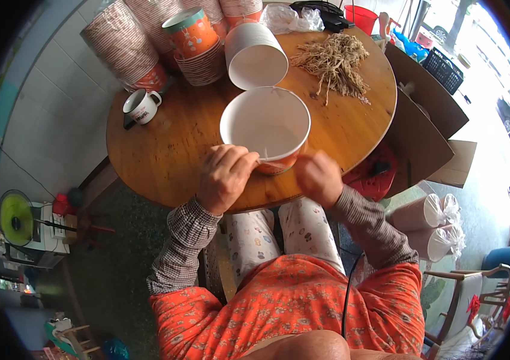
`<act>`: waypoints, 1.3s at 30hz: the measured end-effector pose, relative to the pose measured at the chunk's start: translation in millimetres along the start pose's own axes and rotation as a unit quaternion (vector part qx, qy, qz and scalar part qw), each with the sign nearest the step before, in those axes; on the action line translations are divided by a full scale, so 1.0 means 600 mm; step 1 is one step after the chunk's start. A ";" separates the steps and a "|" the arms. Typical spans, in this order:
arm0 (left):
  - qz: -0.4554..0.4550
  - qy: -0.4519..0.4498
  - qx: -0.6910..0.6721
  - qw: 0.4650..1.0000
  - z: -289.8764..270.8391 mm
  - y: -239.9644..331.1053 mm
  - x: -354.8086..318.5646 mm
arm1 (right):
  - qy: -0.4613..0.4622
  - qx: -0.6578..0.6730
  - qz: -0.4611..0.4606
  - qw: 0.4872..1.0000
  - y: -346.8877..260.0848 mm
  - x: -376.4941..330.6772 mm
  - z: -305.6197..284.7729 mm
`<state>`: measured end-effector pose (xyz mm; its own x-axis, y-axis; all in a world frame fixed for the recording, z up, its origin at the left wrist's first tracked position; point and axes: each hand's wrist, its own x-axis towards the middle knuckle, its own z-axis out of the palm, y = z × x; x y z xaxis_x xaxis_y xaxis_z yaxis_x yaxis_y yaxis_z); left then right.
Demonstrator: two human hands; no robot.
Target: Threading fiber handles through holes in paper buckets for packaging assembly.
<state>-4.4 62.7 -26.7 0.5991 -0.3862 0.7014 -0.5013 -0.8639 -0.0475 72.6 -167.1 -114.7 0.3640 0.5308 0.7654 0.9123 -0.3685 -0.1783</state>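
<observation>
A large paper bucket, white inside and orange outside, stands at the table's near edge with its mouth tilted toward me. My left hand is closed in a pinch at the near left of its rim. A thin pale strand shows just inside the rim by those fingertips; its kind is too small to tell. My right hand is curled beside the bucket's right side, smeared by motion, so its grip is unclear. Behind, a stack of white-lined paper buckets lies tipped toward me. A loose bundle of tan cords rests at the far right.
The round wooden table carries tall stacks of nested paper buckets at the back left. An enamel mug stands at its left. Open cardboard boxes and a red stool are beside the right edge. Wrapped bucket stacks are on the floor.
</observation>
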 end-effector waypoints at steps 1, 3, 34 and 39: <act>0.029 -0.007 0.010 1.000 0.006 0.004 0.008 | -0.001 0.022 -0.039 0.999 -0.023 -0.001 -0.001; 0.045 -0.017 0.039 0.998 0.008 -0.002 0.012 | -0.017 0.036 -0.021 0.999 -0.038 -0.012 0.009; -0.579 0.288 -0.611 0.456 0.200 -0.694 0.194 | 0.021 0.199 0.337 0.920 0.088 0.004 0.020; -0.646 0.248 -0.362 0.624 0.215 -0.675 0.149 | 0.016 0.200 0.329 0.923 0.087 0.007 0.023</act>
<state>332.6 336.4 -36.3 0.6185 0.7849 -0.0366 -0.0574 0.0916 0.9941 124.7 -173.3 -129.3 0.8641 0.2676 0.4263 0.4940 -0.2883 -0.8203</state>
